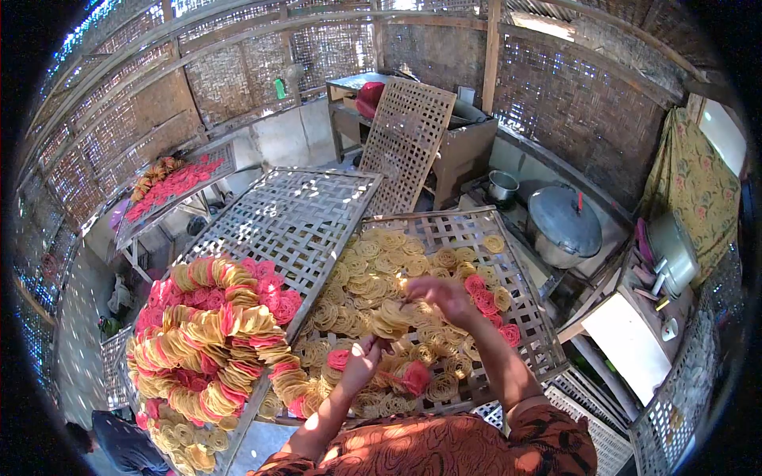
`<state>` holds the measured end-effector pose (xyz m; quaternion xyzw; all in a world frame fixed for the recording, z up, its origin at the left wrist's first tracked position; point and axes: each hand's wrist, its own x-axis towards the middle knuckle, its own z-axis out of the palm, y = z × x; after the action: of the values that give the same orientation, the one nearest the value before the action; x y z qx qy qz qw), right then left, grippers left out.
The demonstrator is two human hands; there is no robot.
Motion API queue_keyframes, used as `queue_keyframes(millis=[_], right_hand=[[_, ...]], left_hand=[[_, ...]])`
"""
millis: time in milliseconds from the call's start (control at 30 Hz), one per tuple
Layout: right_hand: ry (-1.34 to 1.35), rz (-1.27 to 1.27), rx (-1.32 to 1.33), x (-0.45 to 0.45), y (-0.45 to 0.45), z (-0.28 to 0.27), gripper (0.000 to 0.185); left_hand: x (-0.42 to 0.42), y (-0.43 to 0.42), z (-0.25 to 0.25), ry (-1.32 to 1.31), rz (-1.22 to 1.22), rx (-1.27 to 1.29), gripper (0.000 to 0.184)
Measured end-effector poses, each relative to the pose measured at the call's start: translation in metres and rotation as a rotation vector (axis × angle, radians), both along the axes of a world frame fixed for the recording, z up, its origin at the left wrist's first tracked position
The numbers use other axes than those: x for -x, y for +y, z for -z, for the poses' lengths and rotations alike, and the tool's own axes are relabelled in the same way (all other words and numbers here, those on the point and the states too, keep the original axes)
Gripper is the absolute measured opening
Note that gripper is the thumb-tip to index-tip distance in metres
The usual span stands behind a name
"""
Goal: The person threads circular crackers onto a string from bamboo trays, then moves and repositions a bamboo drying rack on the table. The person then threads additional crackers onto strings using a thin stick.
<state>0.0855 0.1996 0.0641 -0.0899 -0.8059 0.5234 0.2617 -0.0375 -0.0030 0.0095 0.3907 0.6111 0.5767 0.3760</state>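
Round, lacy yellow discs [369, 266] cover much of a woven lattice tray [524, 293] in front of me, with pink ones [482, 297] among them. My left hand [367, 355] is closed at the lower end of a small stack of yellow discs [390, 319]. Just above and right of that stack is my right hand [440, 297], its fingers bent towards the discs; what they hold, if anything, is too small to tell. Long curved rows of yellow and pink discs [206, 333] are heaped on the left, beside my left forearm.
Another lattice tray [290, 214] lies behind the heap, and one leans [409, 135] on a wooden table. A large lidded pot [563, 222] stands at right. More pink discs [178, 186] lie on a rack at far left. Another person [127, 444] is at lower left.
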Motion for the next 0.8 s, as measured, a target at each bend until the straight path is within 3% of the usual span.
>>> queue_keyframes(millis=[67,100,200,233,333,367,433,500,600,733,767,800], right_hand=[[0.081,0.299,0.098,0.018,0.033,0.032,0.04],[-0.265,0.484,-0.159,0.024,0.042,0.034,0.043],[-0.608,0.575,-0.851,0.029,0.045,0.083,0.041],[-0.615,0.479,-0.802,0.029,0.046,0.09,0.036],[-0.448,0.451,-0.583,0.027,0.062,0.089,0.045],[-0.577,0.407,-0.112,0.032,0.063,0.075,0.047],[-0.509,0.346,0.354,0.034,0.068,0.087,0.047],[-0.649,0.071,0.003,0.027,0.063,0.1,0.051],[-0.692,0.123,-0.211,0.029,0.045,0.095,0.053],[-0.286,0.049,0.493,0.045,0.031,0.116,0.059],[-0.636,0.167,0.145,0.054,0.016,0.095,0.062],[-0.699,0.163,-0.026,0.057,0.005,0.088,0.064]], left_hand=[[0.002,0.001,0.01,-0.022,-0.026,-0.043,0.021],[0.003,0.002,0.016,-0.035,-0.039,-0.066,0.021],[0.008,0.003,0.032,0.044,-0.067,-0.11,0.02],[0.009,0.002,0.03,0.021,-0.082,-0.07,0.02],[0.009,-0.001,0.033,-0.006,-0.122,-0.032,0.019],[0.012,0.001,0.043,0.02,-0.126,-0.074,0.019],[0.013,0.001,0.05,0.05,-0.13,-0.103,0.019],[0.014,0.0,0.046,0.057,-0.128,-0.079,0.019],[0.015,-0.001,0.028,0.137,-0.195,-0.154,0.019],[0.029,-0.006,0.017,-0.075,-0.185,0.041,0.019],[0.03,-0.005,0.019,-0.137,-0.214,0.042,0.018],[0.032,-0.005,0.026,-0.132,-0.211,0.028,0.018]])
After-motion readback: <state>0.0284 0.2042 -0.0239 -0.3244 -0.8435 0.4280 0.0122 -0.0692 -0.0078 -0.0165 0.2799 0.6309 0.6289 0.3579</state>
